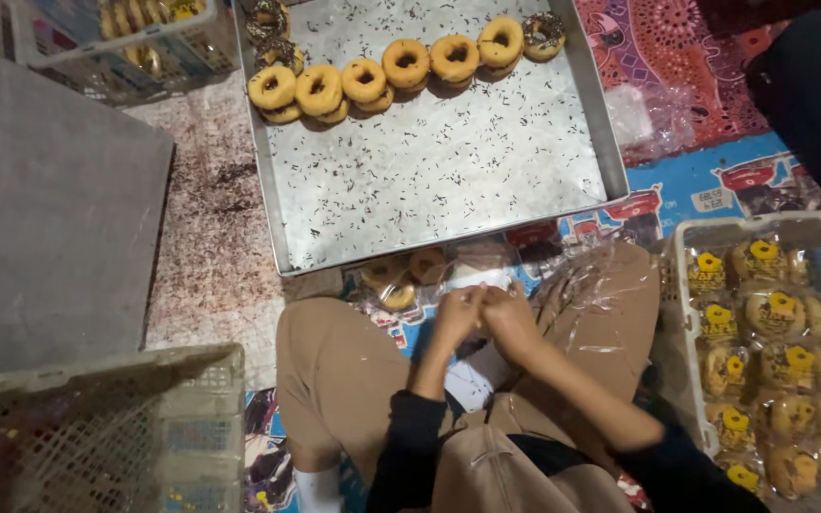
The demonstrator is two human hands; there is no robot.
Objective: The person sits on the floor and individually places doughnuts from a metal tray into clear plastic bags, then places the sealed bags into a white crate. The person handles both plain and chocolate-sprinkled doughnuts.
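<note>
Metal tray (448, 180) at upper centre holding a row of doughnuts (401, 66), white crate (681, 285) at right filled with bagged doughnuts (762, 323), left hand (456, 313) and right hand (508, 318) at centre, both pinched together on a clear plastic bag (477, 271).

Doughnuts (401, 66) on tray (448, 180), perhaps 9, beyond knees.
</note>
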